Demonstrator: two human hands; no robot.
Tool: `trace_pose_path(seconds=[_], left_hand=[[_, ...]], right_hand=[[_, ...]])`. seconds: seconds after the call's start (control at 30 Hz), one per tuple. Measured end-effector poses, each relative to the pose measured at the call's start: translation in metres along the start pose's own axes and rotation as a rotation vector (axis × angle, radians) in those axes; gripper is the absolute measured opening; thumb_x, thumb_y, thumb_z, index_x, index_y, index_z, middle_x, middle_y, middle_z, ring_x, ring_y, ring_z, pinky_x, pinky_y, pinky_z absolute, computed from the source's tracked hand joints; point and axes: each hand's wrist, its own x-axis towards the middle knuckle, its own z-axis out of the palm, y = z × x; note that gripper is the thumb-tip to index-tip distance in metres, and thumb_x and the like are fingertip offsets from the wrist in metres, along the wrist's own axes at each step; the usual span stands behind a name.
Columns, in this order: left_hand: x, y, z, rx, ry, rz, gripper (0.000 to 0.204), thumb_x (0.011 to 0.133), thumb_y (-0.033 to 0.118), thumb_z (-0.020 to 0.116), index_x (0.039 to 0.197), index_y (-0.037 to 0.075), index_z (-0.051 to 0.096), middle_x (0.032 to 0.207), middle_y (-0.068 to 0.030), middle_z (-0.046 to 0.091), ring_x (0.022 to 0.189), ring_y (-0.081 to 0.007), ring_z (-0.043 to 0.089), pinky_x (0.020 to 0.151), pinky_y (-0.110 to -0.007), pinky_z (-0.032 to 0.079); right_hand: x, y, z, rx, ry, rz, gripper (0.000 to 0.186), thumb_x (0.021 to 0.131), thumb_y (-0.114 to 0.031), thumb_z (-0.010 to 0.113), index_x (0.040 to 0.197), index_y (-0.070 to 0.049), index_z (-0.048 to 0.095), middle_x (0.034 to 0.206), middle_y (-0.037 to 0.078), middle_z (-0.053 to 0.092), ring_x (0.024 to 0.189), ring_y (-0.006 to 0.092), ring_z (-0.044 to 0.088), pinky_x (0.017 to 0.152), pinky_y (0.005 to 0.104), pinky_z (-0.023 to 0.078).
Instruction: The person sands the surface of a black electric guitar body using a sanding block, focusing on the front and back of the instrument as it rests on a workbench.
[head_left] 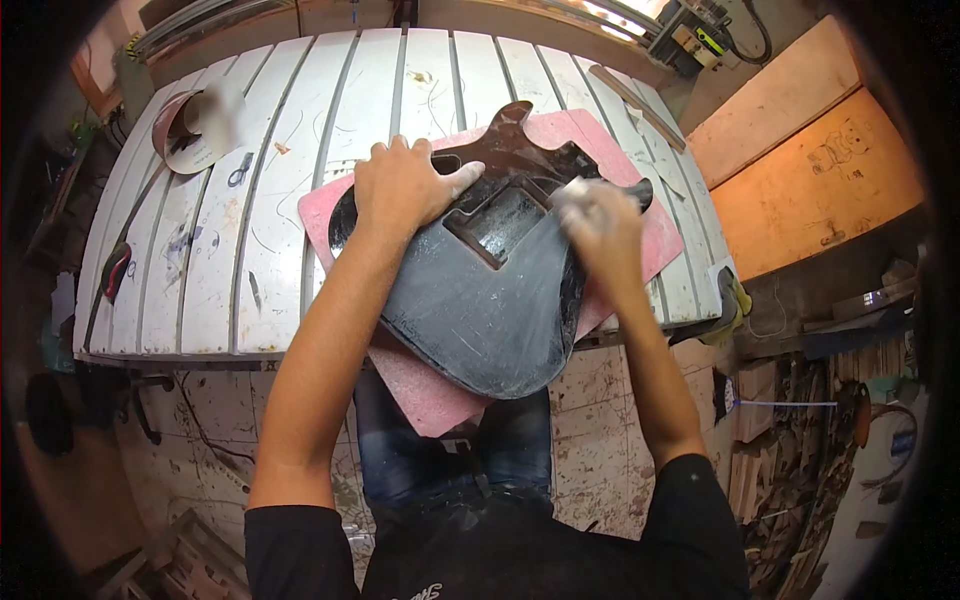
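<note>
A black electric guitar body (480, 320) lies on a pink foam sheet (425, 385) at the near edge of the white slatted table. Pale dust and scuffs dull its broad face, while the far horn still looks glossy brown. My left hand (405, 185) grips the body's far left edge, its dusty thumb stretched over the face beside a small cavity. Closed and smeared by motion, my right hand (600, 225) presses on the right side of the body, next to the large rectangular cavity (500, 225). Something small and whitish shows at its fingertips, too blurred to name.
On the white slatted table (270, 300), a curled brown sheet (180, 130) stands at the far left, with a red-and-black handled tool (117, 270) nearer. A wooden strip (640, 108) lies far right. Orange panels (815, 190) lean beyond the right edge; wood scraps (800, 470) lie below.
</note>
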Motion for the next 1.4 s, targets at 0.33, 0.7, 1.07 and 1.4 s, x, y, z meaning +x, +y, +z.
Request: trace_pose_path(seconds=[0.33, 0.7, 1.07, 1.4], left_hand=[[0.000, 0.002, 0.001, -0.003, 0.023, 0.008, 0.093, 0.091, 0.085, 0.056, 0.127, 0.001, 0.076, 0.124, -0.0215, 0.073, 0.117, -0.0373, 0.069, 0.095, -0.051, 0.057], [0.001, -0.004, 0.005, -0.008, 0.072, 0.015, 0.096, 0.090, 0.087, 0.054, 0.123, 0.000, 0.076, 0.123, -0.0235, 0.073, 0.116, -0.0404, 0.069, 0.095, -0.055, 0.057], [-0.001, -0.004, 0.003, -0.014, 0.018, -0.004, 0.096, 0.091, 0.087, 0.054, 0.124, -0.001, 0.076, 0.125, -0.0252, 0.072, 0.118, -0.0406, 0.068, 0.096, -0.055, 0.057], [0.002, 0.001, 0.002, -0.020, 0.043, 0.021, 0.094, 0.091, 0.085, 0.055, 0.124, 0.000, 0.076, 0.123, -0.0250, 0.072, 0.117, -0.0404, 0.069, 0.096, -0.054, 0.056]], right_hand=[[0.002, 0.010, 0.001, -0.035, 0.075, 0.011, 0.024, 0.083, -0.026, 0.075, 0.101, -0.010, 0.079, 0.103, 0.013, 0.076, 0.095, 0.0330, 0.064, 0.086, 0.0507, 0.047], [0.003, 0.000, 0.005, 0.033, -0.013, 0.073, 0.018, 0.083, -0.024, 0.076, 0.098, -0.020, 0.085, 0.105, 0.009, 0.078, 0.107, 0.0305, 0.066, 0.096, 0.0458, 0.048], [-0.012, -0.009, 0.004, -0.059, 0.045, -0.073, 0.023, 0.084, -0.026, 0.071, 0.102, -0.015, 0.081, 0.114, 0.010, 0.075, 0.107, 0.0327, 0.062, 0.095, 0.0488, 0.046], [0.000, 0.012, 0.002, 0.001, 0.103, 0.002, 0.017, 0.082, -0.021, 0.075, 0.096, -0.015, 0.082, 0.103, 0.011, 0.076, 0.101, 0.0297, 0.066, 0.091, 0.0468, 0.047]])
